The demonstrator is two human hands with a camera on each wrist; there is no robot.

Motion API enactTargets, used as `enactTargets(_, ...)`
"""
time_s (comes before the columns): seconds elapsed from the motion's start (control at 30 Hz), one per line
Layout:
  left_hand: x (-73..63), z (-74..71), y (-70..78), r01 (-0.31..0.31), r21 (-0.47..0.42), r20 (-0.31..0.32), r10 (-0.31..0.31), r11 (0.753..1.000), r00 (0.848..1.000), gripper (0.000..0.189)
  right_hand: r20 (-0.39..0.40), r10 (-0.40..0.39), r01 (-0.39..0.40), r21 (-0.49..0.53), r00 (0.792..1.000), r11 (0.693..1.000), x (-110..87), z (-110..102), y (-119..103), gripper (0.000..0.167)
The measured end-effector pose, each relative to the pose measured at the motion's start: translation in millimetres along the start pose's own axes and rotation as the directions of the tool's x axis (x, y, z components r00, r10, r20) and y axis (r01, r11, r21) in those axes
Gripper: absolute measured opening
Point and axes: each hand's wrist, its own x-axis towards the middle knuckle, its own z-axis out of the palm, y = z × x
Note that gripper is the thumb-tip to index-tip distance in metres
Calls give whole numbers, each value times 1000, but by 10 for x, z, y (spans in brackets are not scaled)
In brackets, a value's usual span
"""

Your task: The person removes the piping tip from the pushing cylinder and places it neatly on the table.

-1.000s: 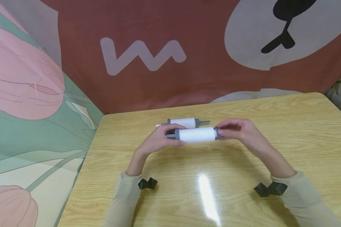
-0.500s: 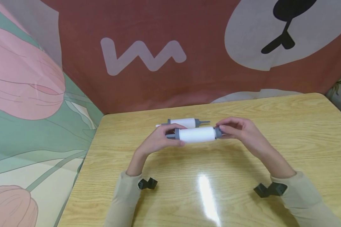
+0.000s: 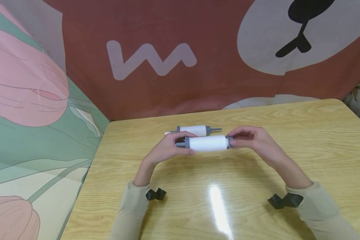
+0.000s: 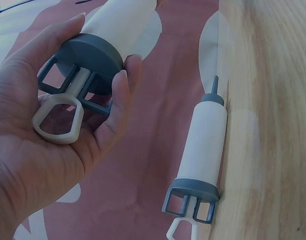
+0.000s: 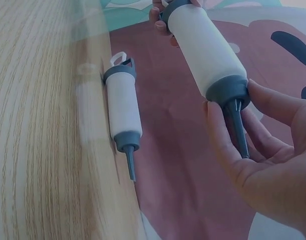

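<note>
Left hand (image 3: 165, 147): curled round white tube (image 3: 208, 143), mid-frame
Right hand (image 3: 258, 141): pinches its grey cap (image 5: 227, 90); nozzle (image 5: 237, 125) perhaps touching palm
Second tube (image 3: 193, 130): lies just above in frame

Smooth plastic tube (image 3: 208, 143), glossy wood-grain table (image 3: 183, 206)

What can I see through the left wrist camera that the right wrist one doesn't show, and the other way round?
Only the left wrist view shows the held tube's whole white pull ring, in front of the left hand's palm.

Only the right wrist view shows that tube's grey nozzle and the right hand gripping its grey front cap.

Both show the held tube's white barrel, the second tube, the wooden table and the red backdrop.
</note>
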Motion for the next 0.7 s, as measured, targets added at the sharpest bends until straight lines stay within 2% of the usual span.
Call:
enactTargets(0.33, -2, -5, -8, 7, -2, -2, -7, 1000, 1000, 41, 35, -17, 15, 35, 999, 999, 20, 10, 14, 31)
enactTargets(0.7, -9, -3, 11, 9, -16, 0, -9, 1000, 1000, 41, -30, -6, 5, -15, 1000, 1000, 5, -12, 7, 31)
